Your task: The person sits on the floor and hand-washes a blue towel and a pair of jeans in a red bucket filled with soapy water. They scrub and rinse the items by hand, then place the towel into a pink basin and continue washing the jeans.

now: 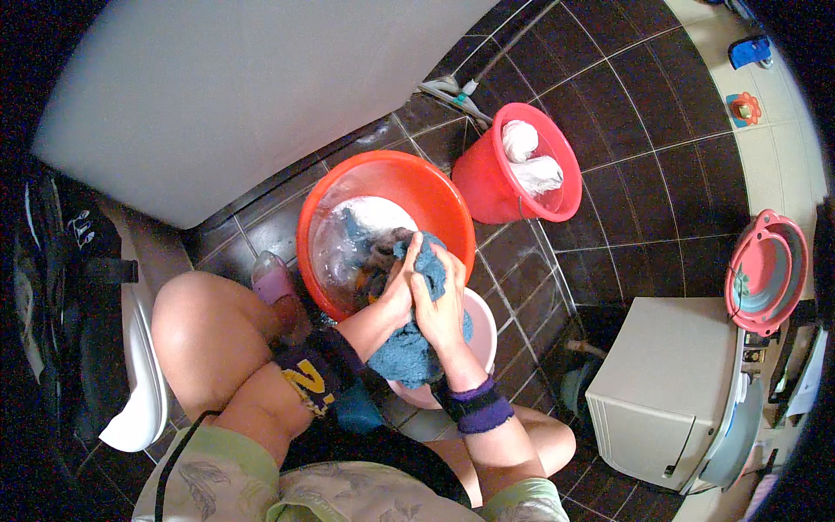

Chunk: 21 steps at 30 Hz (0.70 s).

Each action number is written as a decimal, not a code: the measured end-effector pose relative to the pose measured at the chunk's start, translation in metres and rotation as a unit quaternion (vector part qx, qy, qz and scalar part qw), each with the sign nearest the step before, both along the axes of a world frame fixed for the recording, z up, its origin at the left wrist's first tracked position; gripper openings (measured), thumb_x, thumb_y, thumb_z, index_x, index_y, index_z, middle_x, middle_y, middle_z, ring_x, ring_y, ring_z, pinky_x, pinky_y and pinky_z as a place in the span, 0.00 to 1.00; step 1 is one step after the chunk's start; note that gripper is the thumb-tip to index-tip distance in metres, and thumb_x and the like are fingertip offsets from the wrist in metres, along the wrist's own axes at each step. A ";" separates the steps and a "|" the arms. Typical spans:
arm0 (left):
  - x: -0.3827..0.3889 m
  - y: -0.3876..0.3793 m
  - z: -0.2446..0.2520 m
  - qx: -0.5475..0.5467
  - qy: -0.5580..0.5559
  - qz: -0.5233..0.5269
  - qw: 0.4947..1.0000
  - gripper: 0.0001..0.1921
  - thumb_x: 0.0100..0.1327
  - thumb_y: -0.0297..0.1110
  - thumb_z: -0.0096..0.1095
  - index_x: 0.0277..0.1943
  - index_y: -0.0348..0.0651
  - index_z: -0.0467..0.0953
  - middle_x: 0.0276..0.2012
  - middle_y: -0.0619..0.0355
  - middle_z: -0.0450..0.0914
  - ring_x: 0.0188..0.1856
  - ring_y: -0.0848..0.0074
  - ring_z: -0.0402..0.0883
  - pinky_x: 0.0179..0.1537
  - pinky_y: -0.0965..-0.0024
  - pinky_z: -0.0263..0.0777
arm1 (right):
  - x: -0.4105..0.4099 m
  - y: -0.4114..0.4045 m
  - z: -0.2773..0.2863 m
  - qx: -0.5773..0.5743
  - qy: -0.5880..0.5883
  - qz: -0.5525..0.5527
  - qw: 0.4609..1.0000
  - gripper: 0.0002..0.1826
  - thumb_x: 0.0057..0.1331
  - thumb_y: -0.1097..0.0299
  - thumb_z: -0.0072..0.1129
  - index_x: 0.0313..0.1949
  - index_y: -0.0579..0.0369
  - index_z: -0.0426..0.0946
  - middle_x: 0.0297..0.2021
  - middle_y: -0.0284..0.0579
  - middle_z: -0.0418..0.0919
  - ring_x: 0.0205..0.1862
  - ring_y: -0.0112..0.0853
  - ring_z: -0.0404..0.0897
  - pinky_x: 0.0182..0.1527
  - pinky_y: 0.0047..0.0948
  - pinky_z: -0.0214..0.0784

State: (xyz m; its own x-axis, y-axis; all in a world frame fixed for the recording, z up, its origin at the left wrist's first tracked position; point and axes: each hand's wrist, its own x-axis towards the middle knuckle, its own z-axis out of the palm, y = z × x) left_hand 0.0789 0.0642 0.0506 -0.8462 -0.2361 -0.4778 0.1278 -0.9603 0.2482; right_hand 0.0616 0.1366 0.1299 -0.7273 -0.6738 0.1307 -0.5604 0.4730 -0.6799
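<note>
My left hand and my right hand are closed on a blue terry cloth, pressed together over the near right side of a red plastic basin. Part of the cloth bulges between my fingers, and the rest hangs below them over a pale pink tub. Inside the basin are sudsy water and wet laundry, with white, blue and dark pieces showing. My left wrist wears a dark band with yellow marks, my right a purple and black one.
A pink-red bucket holding white cloths stands beyond the basin. A large pale panel rises at the upper left. At the right are a beige cabinet and pink basins. A mop leans in the tiled corner.
</note>
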 end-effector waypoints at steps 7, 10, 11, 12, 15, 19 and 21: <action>-0.003 -0.002 0.004 0.009 -0.122 0.034 0.992 0.20 0.65 0.57 0.56 0.41 0.47 0.76 0.34 0.62 0.78 0.36 0.75 0.78 0.41 0.69 0.74 | -0.013 -0.017 -0.011 0.022 -0.025 -0.043 0.999 0.23 0.64 0.51 0.58 0.51 0.54 0.71 0.45 0.62 0.74 0.51 0.55 0.73 0.54 0.44 0.66; -0.005 -0.004 0.002 -0.022 -0.138 0.078 0.987 0.17 0.66 0.53 0.57 0.41 0.47 0.77 0.34 0.62 0.78 0.36 0.75 0.79 0.40 0.69 0.74 | -0.016 -0.022 -0.015 0.051 -0.046 -0.048 0.996 0.22 0.64 0.51 0.58 0.49 0.54 0.71 0.44 0.62 0.74 0.50 0.56 0.74 0.53 0.45 0.67; -0.006 -0.004 0.000 -0.015 -0.127 0.091 0.988 0.17 0.66 0.52 0.57 0.41 0.46 0.77 0.35 0.62 0.79 0.36 0.75 0.79 0.40 0.69 0.74 | -0.017 -0.023 -0.016 0.062 -0.050 -0.047 0.996 0.22 0.64 0.51 0.58 0.49 0.54 0.71 0.43 0.62 0.74 0.50 0.57 0.74 0.52 0.45 0.67; -0.008 -0.003 -0.002 -0.007 -0.135 0.098 0.986 0.16 0.66 0.50 0.57 0.42 0.46 0.77 0.35 0.62 0.79 0.35 0.75 0.79 0.41 0.70 0.74 | -0.019 -0.024 -0.019 0.060 -0.047 -0.043 0.996 0.22 0.63 0.51 0.58 0.48 0.54 0.71 0.43 0.62 0.75 0.49 0.57 0.75 0.52 0.45 0.67; -0.011 -0.001 -0.012 -0.035 -0.156 0.117 0.980 0.17 0.66 0.50 0.57 0.42 0.44 0.78 0.36 0.61 0.79 0.36 0.74 0.79 0.42 0.70 0.74 | -0.023 -0.026 -0.026 0.049 -0.028 -0.037 0.998 0.15 0.64 0.59 0.58 0.39 0.59 0.71 0.35 0.58 0.77 0.43 0.50 0.77 0.48 0.43 0.67; -0.013 -0.001 -0.024 0.002 -0.175 0.113 0.978 0.16 0.64 0.44 0.60 0.42 0.38 0.79 0.38 0.57 0.81 0.38 0.73 0.80 0.41 0.67 0.74 | -0.028 -0.027 -0.032 0.040 -0.047 -0.029 0.998 0.15 0.62 0.59 0.58 0.38 0.59 0.72 0.34 0.57 0.78 0.39 0.48 0.79 0.44 0.42 0.69; -0.012 0.000 -0.027 0.017 -0.173 0.119 0.978 0.16 0.63 0.43 0.60 0.42 0.37 0.79 0.38 0.57 0.81 0.37 0.72 0.80 0.41 0.67 0.74 | -0.029 -0.028 -0.032 0.043 -0.106 -0.032 0.993 0.19 0.60 0.56 0.60 0.40 0.60 0.73 0.36 0.62 0.78 0.43 0.54 0.79 0.47 0.45 0.70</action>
